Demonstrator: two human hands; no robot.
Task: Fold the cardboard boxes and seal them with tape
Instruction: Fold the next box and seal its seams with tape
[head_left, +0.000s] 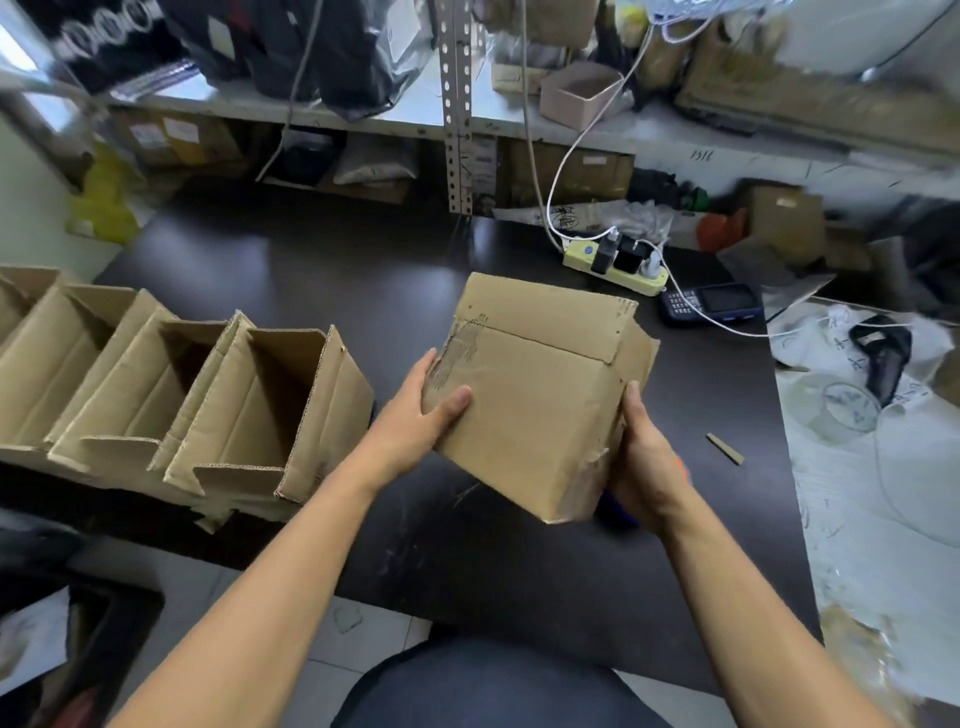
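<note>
Cardboard is the main thing on this dark table (322, 260). We hold one cardboard box (530, 395) between our two hands, lifted over the table and tilted, with its closed flaps turned up toward us. A seam between the two flaps runs across the upper face, beyond our fingertips.

Our left hand (415, 415) grips the left side of the box. Its thumb lies flat on the upper face, and the other fingers reach along the left edge, where the paper skin of the box is torn. These fingers are close together, not spread.

Our right hand (644, 462) holds the right side of the box. The thumb presses along the right edge, pointing away from us. The other fingers go under the box, so we cannot tell how they lie. Something blue and orange shows just under this hand, but we cannot tell what it is.

To the left of our left fingers stands a row of open boxes (171, 400), side by side and touching, their flaps up. Beyond our right fingers lies a yellow power strip (615, 267) with plugs and white cables, and just to its right a dark phone (711, 304). A clear tape roll (834, 408) lies to the right of our right hand, on white plastic.
</note>
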